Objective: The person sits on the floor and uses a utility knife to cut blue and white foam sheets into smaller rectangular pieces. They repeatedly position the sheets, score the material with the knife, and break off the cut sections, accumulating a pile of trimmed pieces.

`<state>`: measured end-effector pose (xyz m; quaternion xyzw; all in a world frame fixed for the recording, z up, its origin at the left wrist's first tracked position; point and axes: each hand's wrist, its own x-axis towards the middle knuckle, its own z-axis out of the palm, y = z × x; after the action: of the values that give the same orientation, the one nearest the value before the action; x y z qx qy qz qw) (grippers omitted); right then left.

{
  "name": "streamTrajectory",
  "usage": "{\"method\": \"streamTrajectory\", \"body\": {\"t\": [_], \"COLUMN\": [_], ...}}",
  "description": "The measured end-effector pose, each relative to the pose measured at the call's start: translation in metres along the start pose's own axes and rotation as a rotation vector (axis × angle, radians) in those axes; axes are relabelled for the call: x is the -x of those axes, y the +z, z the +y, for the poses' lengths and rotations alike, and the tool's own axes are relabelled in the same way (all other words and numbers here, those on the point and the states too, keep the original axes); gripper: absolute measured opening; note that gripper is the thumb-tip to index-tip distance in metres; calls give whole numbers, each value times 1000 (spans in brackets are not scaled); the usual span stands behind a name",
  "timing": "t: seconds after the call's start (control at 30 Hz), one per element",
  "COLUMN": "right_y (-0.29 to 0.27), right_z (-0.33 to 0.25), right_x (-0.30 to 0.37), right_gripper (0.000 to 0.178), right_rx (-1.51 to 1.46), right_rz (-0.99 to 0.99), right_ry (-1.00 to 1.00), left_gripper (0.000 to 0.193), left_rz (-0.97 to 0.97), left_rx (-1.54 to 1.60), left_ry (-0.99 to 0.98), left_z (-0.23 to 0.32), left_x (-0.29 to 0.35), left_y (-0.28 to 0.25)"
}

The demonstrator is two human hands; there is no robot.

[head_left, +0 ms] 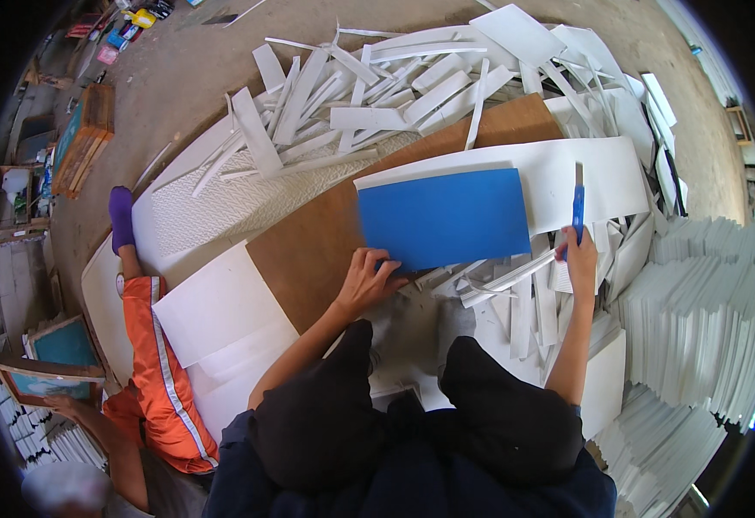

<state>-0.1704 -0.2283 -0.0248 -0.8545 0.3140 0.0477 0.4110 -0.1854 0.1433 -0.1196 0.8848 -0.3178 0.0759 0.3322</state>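
Observation:
A flat blue rectangular sheet (446, 220) lies before me, over a white sheet (580, 177) and a brown board (308, 250). My left hand (369, 281) grips the blue sheet by its lower left corner, fingers bent at the edge. Out to the right, my right hand (580, 250) is closed around a blue utility knife (578, 203). Its blade points up and away from me, and the knife is apart from the blue sheet. Something small and reddish shows beside that hand, too small to name.
Many white offcut strips (369, 116) are heaped at the far side, with more under the blue sheet's right side. Tall stacks of white sheets (697, 319) stand at right. At left sits another person in orange trousers (166, 371), a hand near a wooden frame (50, 371).

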Motion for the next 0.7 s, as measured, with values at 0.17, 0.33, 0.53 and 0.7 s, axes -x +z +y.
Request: {"method": "streamTrajectory", "body": {"t": [0.17, 0.33, 0.53, 0.7], "right_y": [43, 69, 70, 57], "right_z": [13, 9, 24, 83], "right_x": [-31, -40, -47, -58], "right_gripper": [32, 31, 30, 38], "right_rx": [-273, 122, 50, 247], "right_rz": [87, 150, 402, 603], "right_ry": [-126, -226, -261, -70], "left_gripper": [78, 97, 92, 87], "left_rz": [145, 97, -98, -76], "left_rx": [101, 83, -128, -81], "left_ry": [-371, -366, -311, -343], "left_z": [12, 14, 21, 21], "left_x": [-5, -25, -40, -41], "left_y": [2, -1, -6, 0]}}
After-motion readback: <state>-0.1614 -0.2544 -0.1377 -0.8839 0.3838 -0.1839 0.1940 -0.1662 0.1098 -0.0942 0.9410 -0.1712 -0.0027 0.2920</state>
